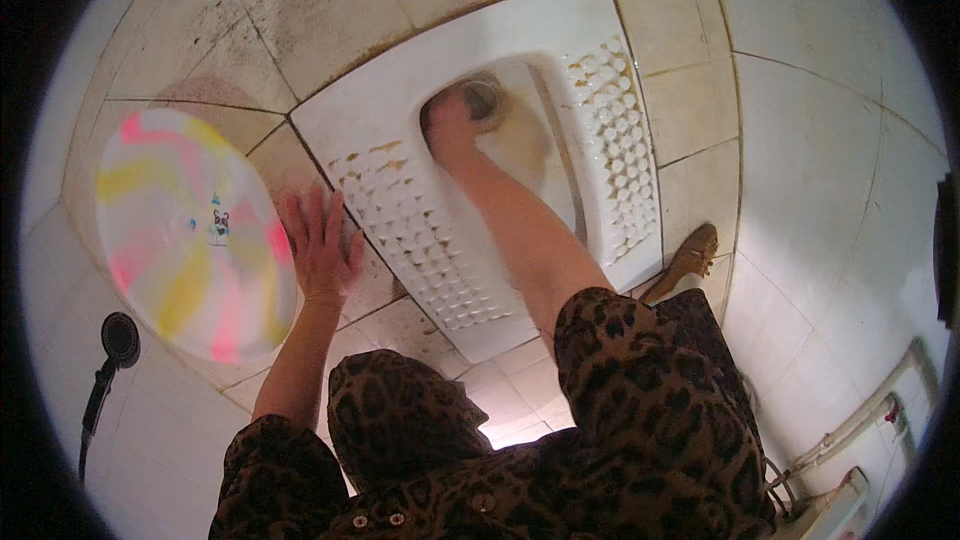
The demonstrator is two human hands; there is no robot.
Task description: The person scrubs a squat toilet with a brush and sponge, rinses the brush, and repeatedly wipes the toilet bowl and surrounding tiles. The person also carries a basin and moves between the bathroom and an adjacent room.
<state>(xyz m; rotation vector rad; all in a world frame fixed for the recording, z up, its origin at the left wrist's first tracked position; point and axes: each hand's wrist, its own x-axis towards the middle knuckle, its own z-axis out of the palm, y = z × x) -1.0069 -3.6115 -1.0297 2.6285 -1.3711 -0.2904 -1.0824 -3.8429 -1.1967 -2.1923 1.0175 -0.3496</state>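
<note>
A white ceramic squat toilet (472, 349) is set in the tiled floor before me, with brown stains between the raised bumps of its footrests. My right hand (452, 127) reaches down into its bowl (525, 135), beside the dark drain hole (481, 95). Its fingers are blurred and partly hidden, so whether they hold anything is unclear. My left hand (321, 244) is spread, palm down and holding nothing, over the floor tiles between the toilet and a plastic basin (161, 240). The basin is white with pink and yellow swirls and a small panda print; my fingers overlap its right edge.
A black shower head (120, 340) hangs at the left wall. Dark grime marks the floor tiles (292, 22) at the upper left. My brown shoe (690, 255) stands right of the toilet. Pipes (840, 435) run along the right wall.
</note>
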